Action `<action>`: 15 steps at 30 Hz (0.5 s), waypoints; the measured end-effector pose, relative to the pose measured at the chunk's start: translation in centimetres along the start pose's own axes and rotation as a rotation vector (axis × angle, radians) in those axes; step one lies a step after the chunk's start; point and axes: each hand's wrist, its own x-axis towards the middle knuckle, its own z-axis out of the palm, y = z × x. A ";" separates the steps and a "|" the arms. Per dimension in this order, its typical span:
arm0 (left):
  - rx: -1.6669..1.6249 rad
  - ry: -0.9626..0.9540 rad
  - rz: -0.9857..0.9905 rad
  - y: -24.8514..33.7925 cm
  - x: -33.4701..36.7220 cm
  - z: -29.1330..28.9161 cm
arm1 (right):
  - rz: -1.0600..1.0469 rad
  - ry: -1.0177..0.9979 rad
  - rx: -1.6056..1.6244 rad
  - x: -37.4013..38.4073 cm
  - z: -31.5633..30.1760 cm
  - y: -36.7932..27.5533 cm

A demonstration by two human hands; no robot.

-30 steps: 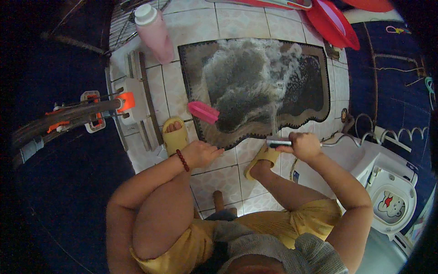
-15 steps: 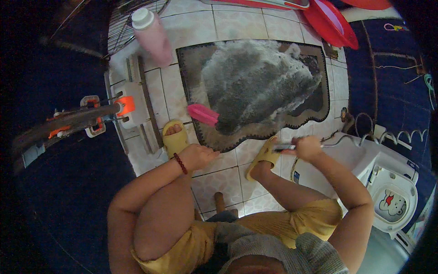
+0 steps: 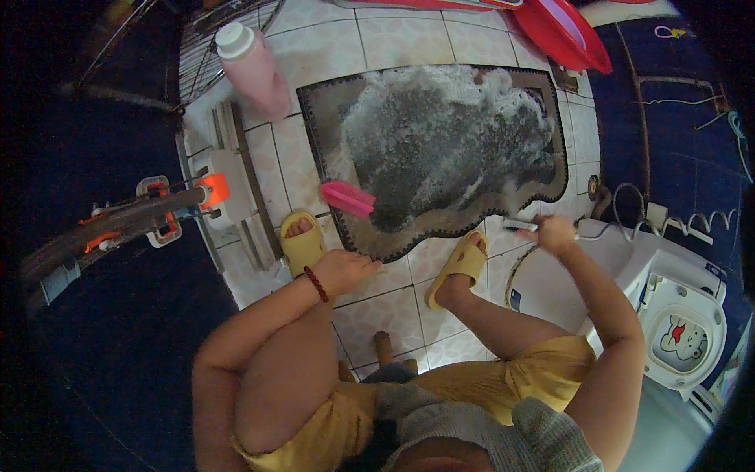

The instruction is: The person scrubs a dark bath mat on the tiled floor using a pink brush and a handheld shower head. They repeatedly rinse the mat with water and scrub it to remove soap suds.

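A dark mat (image 3: 440, 149) with a wavy near edge lies on the tiles, covered in white suds and wet. My right hand (image 3: 555, 234) is closed round a small spray nozzle (image 3: 515, 226) near the mat's right front edge; a coiled pale hose (image 3: 617, 228) runs from it to the right. My left hand (image 3: 351, 271) hangs past my left knee, fingers stretched out, holding nothing. It is near the mat's front left edge. On the mat's left part rests a pink scrubbing brush (image 3: 347, 200), its bristles not visible.
A pink bottle with a white cap (image 3: 255, 75) stands beyond the mat at left. Red basins (image 3: 562, 35) lean at the back right. A toilet (image 3: 676, 330) is on my right, a mop (image 3: 212, 191) on my left. Yellow slippers (image 3: 302, 242) are on my feet.
My right hand has moved right and slightly away from me with the spray nozzle. The suds on the mat look more broken up and spread. My left hand has hardly moved.
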 end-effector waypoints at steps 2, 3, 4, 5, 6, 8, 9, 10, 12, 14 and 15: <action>0.006 -0.040 -0.017 0.0 0.4 -0.5 | 0.078 0.208 0.087 0.6 -0.7 1.5; -0.001 -0.075 -0.027 0.0 0.4 -0.4 | -0.044 0.216 0.104 0.4 -1.3 0.9; -0.008 -0.110 -0.037 0.0 0.3 -0.3 | -0.166 0.223 0.121 0.3 -1.8 -0.2; -0.019 -0.087 -0.036 0.2 -0.1 0.3 | -0.283 0.223 0.143 -0.2 -2.3 -1.5; -0.015 -0.055 -0.036 -0.1 -0.4 0.6 | -0.347 0.253 0.103 -0.3 -3.4 -3.0; -0.027 -0.017 -0.018 -0.3 -0.4 0.9 | -0.194 0.297 0.081 1.1 -3.6 -2.2; -0.037 -0.013 -0.010 -0.3 -0.2 0.8 | -0.124 0.320 0.071 2.1 -4.3 -2.0; -0.047 -0.009 -0.001 -0.3 0.1 0.6 | -0.061 0.406 0.231 2.5 -5.2 -1.7; 0.001 -0.051 -0.026 -0.1 0.3 0.3 | -0.193 0.460 0.234 2.3 -6.2 -2.8; 0.026 -0.055 -0.029 -0.2 0.1 0.5 | -0.283 0.431 0.184 2.1 -7.3 -3.8; 0.030 -0.035 -0.025 -0.4 -0.2 0.9 | -0.222 0.427 0.134 2.5 -7.2 -3.6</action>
